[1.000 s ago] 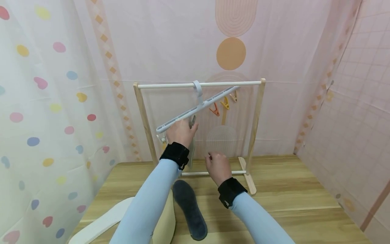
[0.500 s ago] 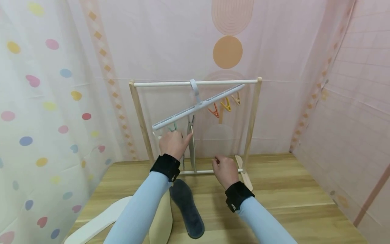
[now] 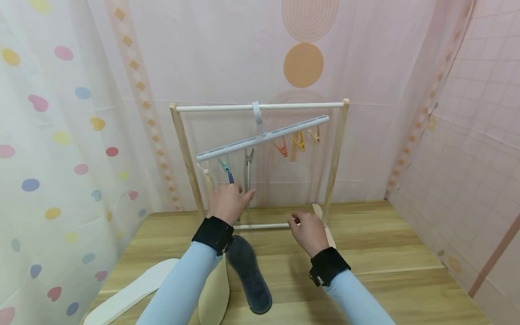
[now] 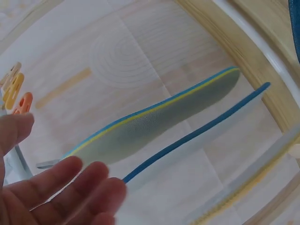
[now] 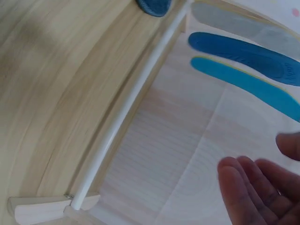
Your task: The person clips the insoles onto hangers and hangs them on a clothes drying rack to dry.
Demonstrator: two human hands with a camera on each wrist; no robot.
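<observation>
A dark insole lies on the tabletop, below the fingers of both hands and toward the person, its far end almost under the left wrist, its long axis running back toward the person and slightly rightward. The left hand is the nearer of the two, with thumb and fingers spread wide and nothing gripped; whether they brush an insole is unclear. The right hand, off to the right, is loosely bent around a narrower gap and holds nothing.

Six insoles in all. Three lie below the left fingers: the dark one; a cream insole just beside it, partly hidden by the left forearm; and a white insole farther left. Three hang lengthwise near the left fingers: a bright-blue insole on the thumb side, a deep-blue insole behind the hand and a pale insole to its left.

Six clips line one hanger above the fingers, tilted low to the left on one rack. Three bear insoles; the orange clip, yellow clip and beige clip, up and right of the left fingers, hold none.
</observation>
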